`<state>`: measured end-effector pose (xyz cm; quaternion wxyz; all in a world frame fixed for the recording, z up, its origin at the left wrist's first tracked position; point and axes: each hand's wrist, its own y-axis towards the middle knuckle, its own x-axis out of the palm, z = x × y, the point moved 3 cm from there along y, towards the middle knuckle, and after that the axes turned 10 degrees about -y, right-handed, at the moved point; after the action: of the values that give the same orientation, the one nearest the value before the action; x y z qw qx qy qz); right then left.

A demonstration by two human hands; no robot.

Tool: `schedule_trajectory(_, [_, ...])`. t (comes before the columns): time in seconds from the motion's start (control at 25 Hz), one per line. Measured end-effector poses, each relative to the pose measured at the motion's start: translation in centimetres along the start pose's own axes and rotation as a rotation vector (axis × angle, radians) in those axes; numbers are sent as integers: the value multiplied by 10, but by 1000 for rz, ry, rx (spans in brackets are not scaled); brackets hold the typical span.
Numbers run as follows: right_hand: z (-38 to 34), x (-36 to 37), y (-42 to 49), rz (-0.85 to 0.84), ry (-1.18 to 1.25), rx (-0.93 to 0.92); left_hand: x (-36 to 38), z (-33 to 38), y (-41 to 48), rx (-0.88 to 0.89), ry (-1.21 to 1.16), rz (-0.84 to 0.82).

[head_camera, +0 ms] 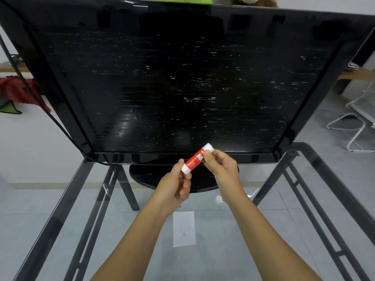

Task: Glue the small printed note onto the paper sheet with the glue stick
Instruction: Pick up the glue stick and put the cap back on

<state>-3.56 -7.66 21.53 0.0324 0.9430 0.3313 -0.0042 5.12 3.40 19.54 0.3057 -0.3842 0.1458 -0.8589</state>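
A red and white glue stick is held in the air in front of the monitor's lower edge, tilted up to the right. My left hand pinches its lower white end. My right hand grips the upper part near the white cap. Below my hands a small white paper lies flat on the glass table; faint marks show on it. Whether this is the sheet or the note I cannot tell.
A large black monitor on a round stand fills the back of the glass table, which has a dark metal frame. A small white blob lies near my right wrist. A white wire rack stands on the floor at right.
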Motion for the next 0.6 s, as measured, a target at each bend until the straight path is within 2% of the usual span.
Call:
schedule_trajectory(0.08, [0, 2, -1, -15, -2, -1, 1, 0, -4, -283, -214, -88])
schedule_trajectory(0.12, [0, 3, -2, -17, -14, -3, 1, 0, -5, -322, -259, -98])
schedule_trajectory(0.2, [1, 2, -2, 9, -28, -5, 0, -1, -3, -214, -182, -56])
schedule_trajectory(0.32, [0, -2, -1, 57, -31, -6, 0, 0, 1, 201, -35, -23])
schedule_trajectory(0.36, [-1, -3, 0, 58, -36, -8, 1, 0, 1, 275, 7, -36])
schedule_trajectory(0.6, [-1, -4, 2, 31, -100, -8, 3, 2, 0, 297, 159, -3])
